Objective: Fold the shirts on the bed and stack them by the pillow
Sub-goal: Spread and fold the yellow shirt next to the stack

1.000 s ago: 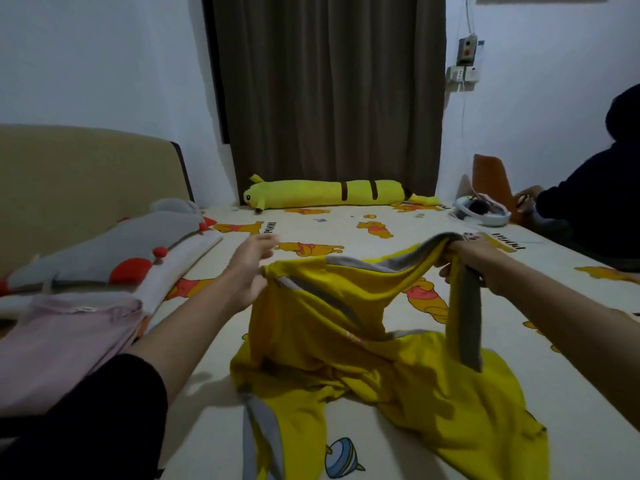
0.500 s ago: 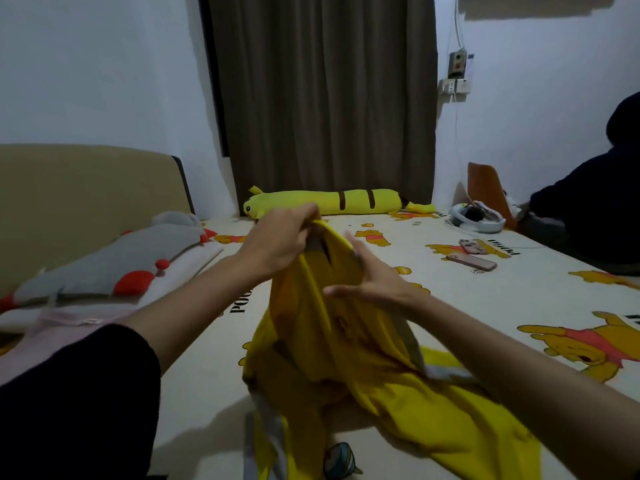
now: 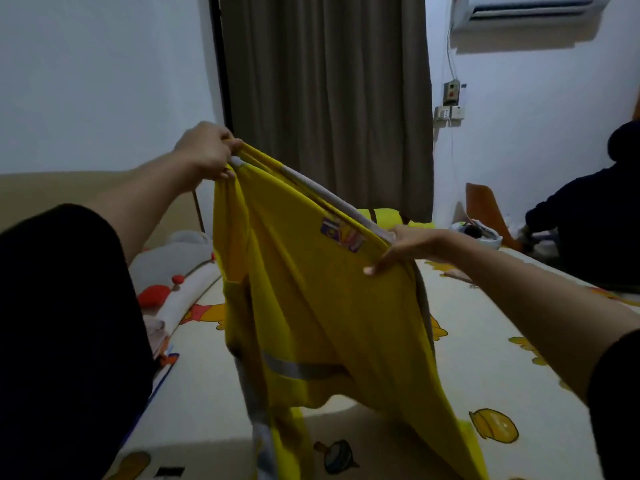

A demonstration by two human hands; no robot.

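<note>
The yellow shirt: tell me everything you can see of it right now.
The yellow shirt is thin, soft-looking fabric with grey trim along its top edge, a grey band low down and a small printed patch. It hangs unfolded above the bed. The left hand grips the higher end, the right hand pinches the lower; its hem trails onto the sheet.

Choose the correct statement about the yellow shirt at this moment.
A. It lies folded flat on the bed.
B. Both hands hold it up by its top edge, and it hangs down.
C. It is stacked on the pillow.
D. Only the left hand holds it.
B: the left hand and right hand each grip the top edge of the yellow shirt, which hangs toward the bed.
</note>
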